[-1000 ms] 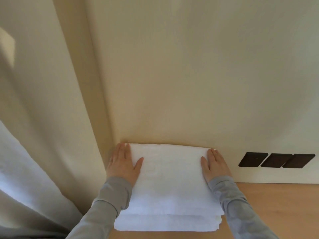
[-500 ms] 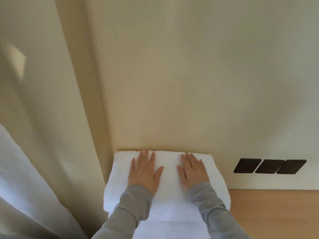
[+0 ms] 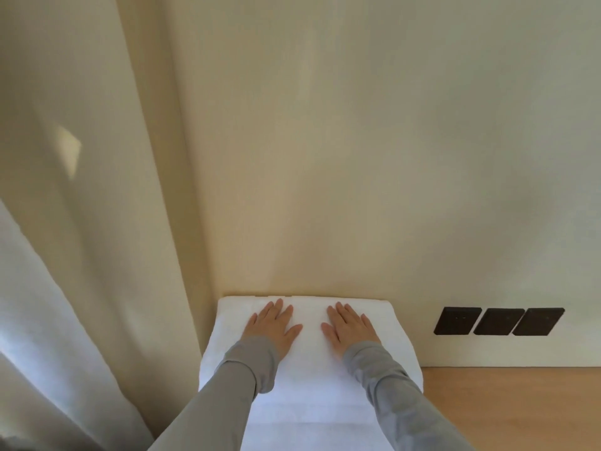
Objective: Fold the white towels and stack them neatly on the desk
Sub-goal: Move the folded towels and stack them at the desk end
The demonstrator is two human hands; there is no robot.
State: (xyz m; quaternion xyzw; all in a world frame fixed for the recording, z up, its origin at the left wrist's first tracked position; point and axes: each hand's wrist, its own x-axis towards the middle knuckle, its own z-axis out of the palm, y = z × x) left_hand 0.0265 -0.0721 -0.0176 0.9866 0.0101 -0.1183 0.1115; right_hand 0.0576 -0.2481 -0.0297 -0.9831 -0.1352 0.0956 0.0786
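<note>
A stack of folded white towels (image 3: pixel 312 395) lies on the wooden desk (image 3: pixel 514 408), pushed against the wall in the left corner. My left hand (image 3: pixel 271 327) lies flat on the top towel, fingers straight and pointing at the wall. My right hand (image 3: pixel 351 327) rests flat beside it, a short gap between the two thumbs. Both press down on the far half of the top towel. Grey sleeves cover both forearms and hide parts of the stack.
A cream curtain (image 3: pixel 84 255) hangs at the left, right beside the stack. The plain wall (image 3: pixel 357 141) rises behind it. Three dark socket plates (image 3: pixel 499 321) sit low on the wall to the right, above the desk.
A second ago my hands lay at the stack's left and right edges. They moved inward onto the top towel and now rest flat near its middle.
</note>
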